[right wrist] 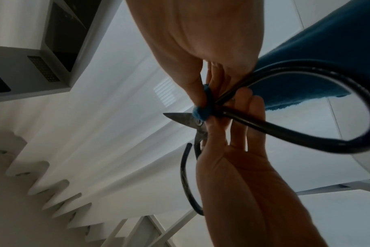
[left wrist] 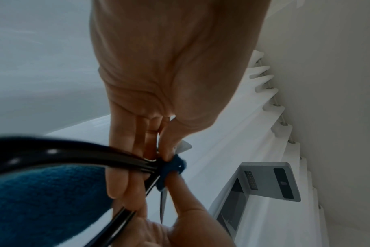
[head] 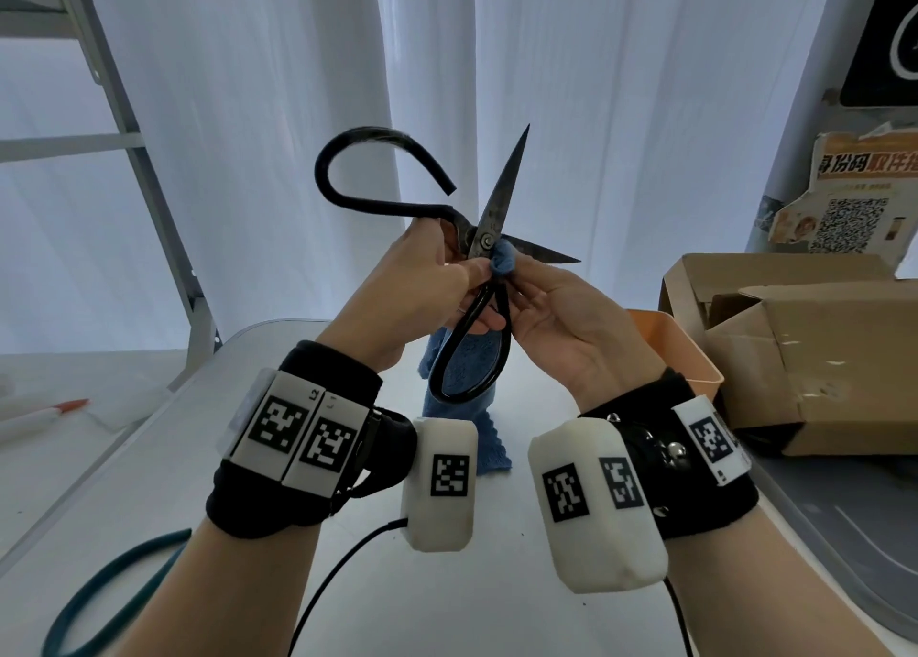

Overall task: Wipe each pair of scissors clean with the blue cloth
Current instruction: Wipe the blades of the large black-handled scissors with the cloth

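Note:
A large pair of scissors [head: 484, 239] with black loop handles is held up over the table, blades spread apart. My left hand [head: 459, 274] grips it just below the pivot, around the shanks [left wrist: 137, 165]. My right hand [head: 516, 279] pinches a bunch of the blue cloth [head: 504, 264] against the metal beside the pivot. The remaining cloth [head: 462, 408] hangs down through the lower handle loop to the table. In the right wrist view the thumb and fingers press the cloth [right wrist: 201, 110] by the pivot screw, with one blade [right wrist: 180, 117] pointing left.
An open cardboard box [head: 795, 348] and an orange bin [head: 690, 358] stand at the right. A grey lid [head: 844, 532] lies near the right edge. A green hose [head: 99, 592] curls at the front left, and a pen [head: 44, 415] lies at the far left. A metal rack [head: 139, 159] stands behind.

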`<state>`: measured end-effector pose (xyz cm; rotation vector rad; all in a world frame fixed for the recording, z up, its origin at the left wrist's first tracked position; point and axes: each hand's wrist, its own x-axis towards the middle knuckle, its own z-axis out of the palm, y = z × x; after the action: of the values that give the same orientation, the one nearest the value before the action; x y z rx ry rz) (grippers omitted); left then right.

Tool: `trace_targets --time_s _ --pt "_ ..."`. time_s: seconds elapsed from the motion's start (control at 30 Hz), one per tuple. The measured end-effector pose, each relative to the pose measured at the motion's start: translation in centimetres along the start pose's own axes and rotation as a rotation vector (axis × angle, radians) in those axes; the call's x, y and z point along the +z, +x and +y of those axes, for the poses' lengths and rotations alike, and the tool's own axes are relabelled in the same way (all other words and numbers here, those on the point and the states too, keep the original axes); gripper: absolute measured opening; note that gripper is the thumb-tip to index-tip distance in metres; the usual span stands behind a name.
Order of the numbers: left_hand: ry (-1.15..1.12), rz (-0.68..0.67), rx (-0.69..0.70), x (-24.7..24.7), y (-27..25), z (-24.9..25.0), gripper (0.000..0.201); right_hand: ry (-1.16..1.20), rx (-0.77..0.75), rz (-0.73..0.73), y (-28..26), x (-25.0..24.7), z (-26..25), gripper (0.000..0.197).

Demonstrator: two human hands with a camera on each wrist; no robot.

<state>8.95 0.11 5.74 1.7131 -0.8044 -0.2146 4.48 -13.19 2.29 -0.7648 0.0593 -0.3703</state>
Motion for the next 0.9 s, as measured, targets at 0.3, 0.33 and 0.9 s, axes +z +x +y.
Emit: trace_targets --time_s 0.3,0.33,0.9 --pt "0.017 0.0 0.016 -0.4 -0.05 0.08 0.01 0.073 -0.018 0.028 0.15 -0.26 -0.03 0.013" --pt "0.011 -0.007 0.014 -0.43 -0.13 0.15 0.009 0.068 -0.023 0.038 0.18 -0.31 -0.07 0.017" --pt "0.027 -0.024 0.021 0.08 -0.35 0.42 0.004 0.16 -0.087 0.117 0.73 -0.44 -0.15 0.02"
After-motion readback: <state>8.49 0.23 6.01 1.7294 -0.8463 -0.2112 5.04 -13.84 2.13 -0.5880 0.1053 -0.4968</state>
